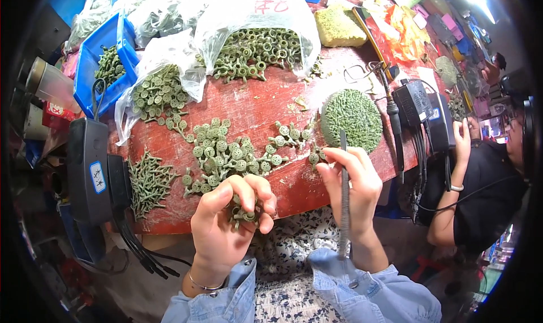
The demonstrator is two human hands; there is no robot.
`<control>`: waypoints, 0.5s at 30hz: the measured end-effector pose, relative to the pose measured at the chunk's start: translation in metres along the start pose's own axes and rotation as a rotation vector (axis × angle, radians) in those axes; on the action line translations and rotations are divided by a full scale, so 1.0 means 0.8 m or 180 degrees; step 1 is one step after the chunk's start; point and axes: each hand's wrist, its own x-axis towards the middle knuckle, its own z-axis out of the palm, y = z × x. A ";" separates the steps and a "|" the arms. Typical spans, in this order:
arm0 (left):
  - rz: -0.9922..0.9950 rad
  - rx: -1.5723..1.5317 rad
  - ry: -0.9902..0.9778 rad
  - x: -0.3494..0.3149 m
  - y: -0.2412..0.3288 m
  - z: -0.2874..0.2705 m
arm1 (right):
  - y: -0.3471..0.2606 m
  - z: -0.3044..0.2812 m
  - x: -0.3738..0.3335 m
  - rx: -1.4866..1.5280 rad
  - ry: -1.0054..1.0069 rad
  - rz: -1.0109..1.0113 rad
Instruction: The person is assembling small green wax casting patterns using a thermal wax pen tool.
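My left hand (218,230), palm up above my lap, has its fingers curled round a few small green stemmed pieces (243,214). Their round heads look perforated; the fingers partly cover them. Upright in my right hand (362,181) is a slim grey file-like tool (344,207), ridged along its lower part and pinched between thumb and fingers. Just beyond my left hand, a loose heap of green pieces with holed round heads (218,148) lies on the red table (294,184). A round pad bristling with green bits (352,119) sits past my right hand.
Thin green sticks (151,179) lie at left beside a black device (90,170). Behind are a plastic bag of green rings (254,54), another bag of holed heads (161,91) and a blue bin (90,74). Cabled black boxes (416,102) stand right, near another person (481,193).
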 end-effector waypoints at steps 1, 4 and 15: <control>0.0002 -0.0003 -0.0010 0.000 0.000 0.000 | -0.004 0.003 -0.001 -0.0084 -0.0005 0.0101; -0.0076 0.0209 0.0347 0.001 0.001 0.007 | -0.008 0.010 -0.005 -0.0356 -0.0022 0.0043; 0.0158 0.0862 0.0152 0.001 -0.006 0.015 | -0.008 0.014 -0.011 -0.0626 0.0013 -0.0026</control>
